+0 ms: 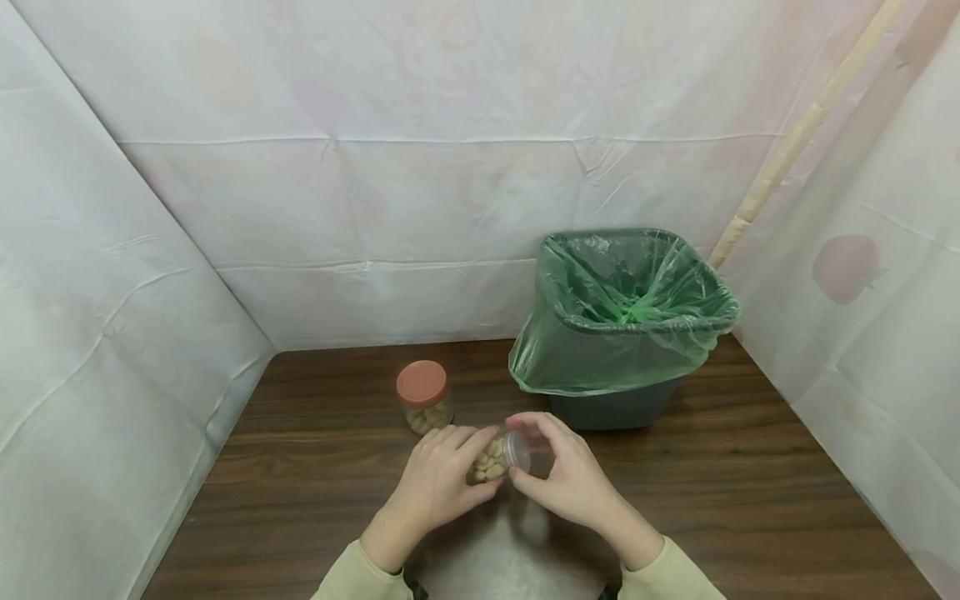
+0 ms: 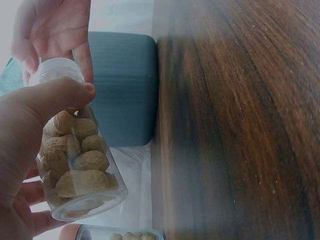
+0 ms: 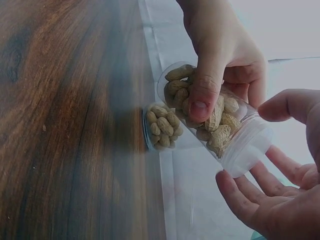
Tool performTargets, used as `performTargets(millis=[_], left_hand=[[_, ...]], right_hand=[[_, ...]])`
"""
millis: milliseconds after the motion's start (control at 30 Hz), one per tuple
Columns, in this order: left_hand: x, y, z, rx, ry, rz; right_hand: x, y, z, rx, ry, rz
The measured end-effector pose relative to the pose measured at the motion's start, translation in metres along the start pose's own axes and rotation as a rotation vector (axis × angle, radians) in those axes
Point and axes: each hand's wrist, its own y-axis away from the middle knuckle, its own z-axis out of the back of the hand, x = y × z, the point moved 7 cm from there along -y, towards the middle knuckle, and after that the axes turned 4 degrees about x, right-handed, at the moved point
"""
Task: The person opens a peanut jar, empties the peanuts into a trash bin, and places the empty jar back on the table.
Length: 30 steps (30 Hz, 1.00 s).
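In the head view, a left hand (image 1: 438, 477) grips a clear cylindrical plastic jar filled with unshelled peanuts (image 1: 491, 463), its fingers and thumb wrapped round the body. The jar is tilted, held just above a dark brown wood-grain table (image 1: 300, 475), its whitish translucent top (image 1: 517, 451) towards the right hand (image 1: 572, 477), whose fingers and thumb curl round that end. Just beyond the left hand stands a second clear jar of peanuts (image 1: 429, 415), upright beneath an orange-pink round lid (image 1: 422, 382). Behind and to the right is a dark grey plastic bin (image 1: 618, 408) lined with a translucent green bag (image 1: 600, 367). Pale printed cloth (image 1: 420, 208) hangs around the table, and pale yellow-green sleeves (image 1: 362, 575) cover the forearms.

In the left wrist view, the left thumb lies across the jar near its top, with other fingers on the far side; peanuts fill the body down to the round base. The right hand is behind the top, fingers on either side.

In the right wrist view, the left thumb presses the jar's side. The right thumb and fingertips sit at opposite edges of the top; how firmly they press cannot be told.
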Motion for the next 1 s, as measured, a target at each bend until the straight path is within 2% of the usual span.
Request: performTargets(millis=[233, 467, 600, 833, 1000], left_hand=[[0.0, 0.0, 0.0, -0.002, 0.003, -0.003], [0.001, 0.0, 0.0, 0.005, 0.001, 0.006], [0.001, 0.0, 0.0, 0.005, 0.002, 0.005], [0.0, 0.0, 0.0, -0.037, -0.031, -0.01], [0.0, 0.0, 0.001, -0.053, -0.058, -0.015]], right_hand=[[0.001, 0.0, 0.002, -0.016, -0.003, 0.024], [0.001, 0.0, 0.004, -0.032, 0.03, -0.007], [-0.003, 0.001, 0.006, -0.053, 0.04, -0.09], [-0.016, 0.002, 0.007, -0.085, 0.003, -0.307], [-0.019, 0.003, 0.006, -0.087, 0.039, -0.377]])
